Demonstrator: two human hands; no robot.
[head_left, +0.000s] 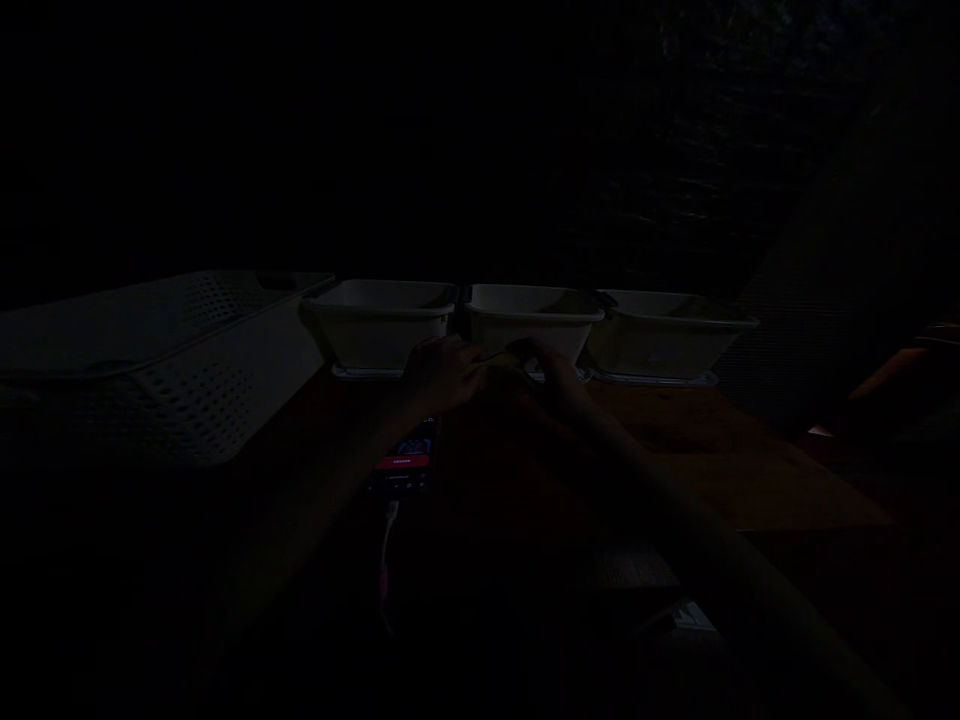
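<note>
The scene is very dark. My left hand (439,375) and my right hand (551,375) meet over a brown table (750,470), just in front of the middle white bin (532,320). Both hands have curled fingers closed together on a small pale object (504,358) between them; I cannot make out what it is. A phone (405,462) with a lit screen lies on the table just under my left wrist, with a cable (386,555) running from it toward me.
Three white rectangular bins stand in a row at the table's far edge: left bin (379,325), middle, and right bin (667,335). A large white perforated basket (150,370) sits at the left. Everything beyond is black.
</note>
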